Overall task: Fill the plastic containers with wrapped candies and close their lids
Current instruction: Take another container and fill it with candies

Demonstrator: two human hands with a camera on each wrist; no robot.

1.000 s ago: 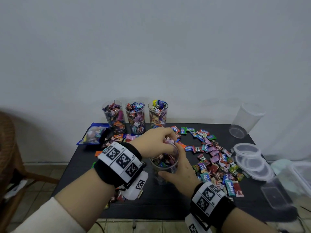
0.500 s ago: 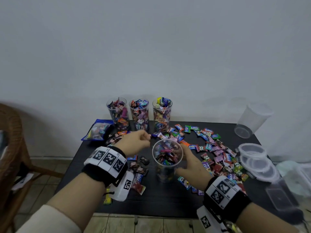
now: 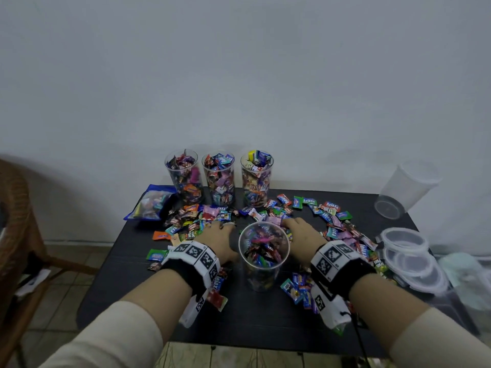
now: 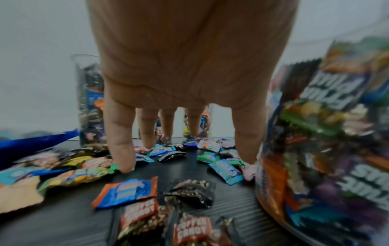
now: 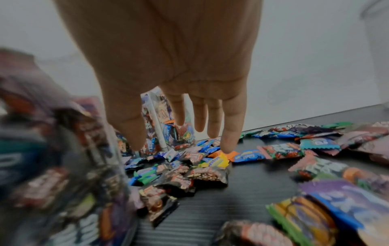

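On the black table [image 3: 132,282]: four clear cups, three [image 3: 219,179] full at back, one [image 3: 263,254] partly filled between left hand [image 3: 216,241] and right hand [image 3: 303,235], fingers spread over loose candies [image 3: 332,216].

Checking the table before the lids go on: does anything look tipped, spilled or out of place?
One thing: the empty container at the table's far right corner is tilted, leaning toward the wall instead of standing upright. The three filled containers at the back and the near container between both hands stand upright, all lidless.

near container [image 3: 263,256] between both hands; three filled containers [image 3: 218,179] behind; lids [image 3: 410,254] right
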